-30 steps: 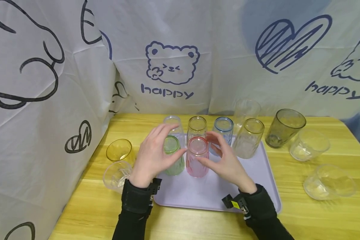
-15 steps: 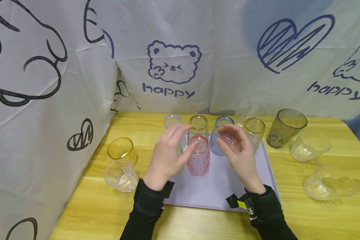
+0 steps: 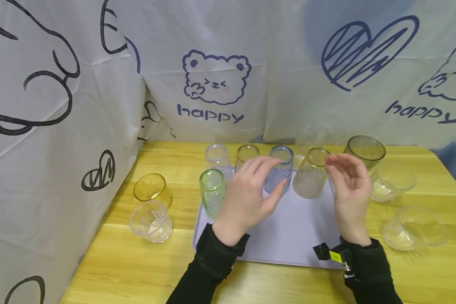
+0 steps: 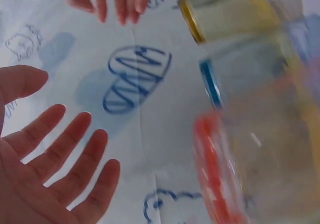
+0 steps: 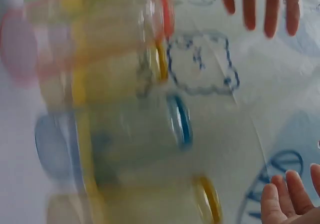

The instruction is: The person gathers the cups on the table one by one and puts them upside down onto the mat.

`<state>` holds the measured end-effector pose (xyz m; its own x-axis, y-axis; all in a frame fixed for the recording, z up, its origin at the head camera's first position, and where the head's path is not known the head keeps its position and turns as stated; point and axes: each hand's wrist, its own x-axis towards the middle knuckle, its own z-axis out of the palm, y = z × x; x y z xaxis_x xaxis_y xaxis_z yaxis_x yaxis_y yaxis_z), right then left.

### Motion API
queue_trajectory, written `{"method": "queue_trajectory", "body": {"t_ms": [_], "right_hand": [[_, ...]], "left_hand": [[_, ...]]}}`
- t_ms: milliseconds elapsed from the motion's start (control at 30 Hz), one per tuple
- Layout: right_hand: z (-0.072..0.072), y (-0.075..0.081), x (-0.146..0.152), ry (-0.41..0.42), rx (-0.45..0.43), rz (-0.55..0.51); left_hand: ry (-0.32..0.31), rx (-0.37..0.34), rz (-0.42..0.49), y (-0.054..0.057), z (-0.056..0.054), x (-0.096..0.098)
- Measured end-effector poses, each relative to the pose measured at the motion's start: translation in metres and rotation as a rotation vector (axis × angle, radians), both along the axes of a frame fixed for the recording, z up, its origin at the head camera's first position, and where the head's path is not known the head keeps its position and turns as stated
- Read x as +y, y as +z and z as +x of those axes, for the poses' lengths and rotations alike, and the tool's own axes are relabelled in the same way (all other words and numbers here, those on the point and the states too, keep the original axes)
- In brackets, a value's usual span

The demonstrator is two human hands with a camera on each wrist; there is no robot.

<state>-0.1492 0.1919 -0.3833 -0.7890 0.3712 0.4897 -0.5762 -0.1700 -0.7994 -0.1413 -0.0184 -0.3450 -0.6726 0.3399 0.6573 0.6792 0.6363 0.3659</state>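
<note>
My left hand (image 3: 251,194) hovers over the tray with fingers loosely bent and nothing in them. It covers the pink glass (image 5: 100,38) in the head view; both wrist views show that glass with its red ring uppermost. Beyond the hand stand a blue-ringed glass (image 3: 279,177) and a clear glass with an amber ring (image 3: 248,151). My right hand (image 3: 351,190), also holding nothing, is at the tray's right side, its fingertips overlapping the top of another amber-ringed glass (image 3: 309,179). A green glass (image 3: 213,196) stands left of my left hand.
The lilac tray (image 3: 289,236) lies on a wooden table (image 3: 110,261). Left of it are a yellow glass (image 3: 151,192) and a clear one (image 3: 152,223). Several glasses stand to the right, including a smoky dark one (image 3: 365,150). A printed cloth (image 3: 289,84) hangs behind.
Both hands have moved right, away from around the pink glass; the right hand has gone past the right-hand amber-ringed glass. The green glass is uncovered again, and the pink one is now hidden in the head view.
</note>
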Motion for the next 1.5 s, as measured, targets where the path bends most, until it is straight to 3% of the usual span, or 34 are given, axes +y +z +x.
{"method": "queue_trajectory", "body": {"t_ms": [100,200,433,600,900,1367,1500], "right_hand": [[-0.005,0.0,0.015,-0.102,0.004,0.011],[-0.01,0.003,0.029,-0.209,-0.053,0.056],[-0.02,0.007,0.055,-0.388,-0.315,0.357],[-0.028,0.006,0.073,-0.465,-0.392,0.519],[-0.042,0.01,0.096,-0.413,-0.539,0.783],[-0.07,0.017,0.113,-0.244,-0.775,0.997],[-0.075,0.017,0.114,-0.219,-0.807,1.033]], "left_hand": [[-0.004,0.024,-0.026,0.004,0.001,0.014],[-0.004,0.032,-0.058,0.007,0.0,0.026],[0.036,-0.007,-0.177,0.015,-0.003,0.053],[0.066,0.01,-0.197,0.015,-0.007,0.07],[0.12,-0.013,-0.251,0.011,-0.016,0.097],[0.15,-0.036,-0.292,0.001,-0.025,0.111],[0.152,-0.048,-0.3,-0.002,-0.026,0.114]]}}
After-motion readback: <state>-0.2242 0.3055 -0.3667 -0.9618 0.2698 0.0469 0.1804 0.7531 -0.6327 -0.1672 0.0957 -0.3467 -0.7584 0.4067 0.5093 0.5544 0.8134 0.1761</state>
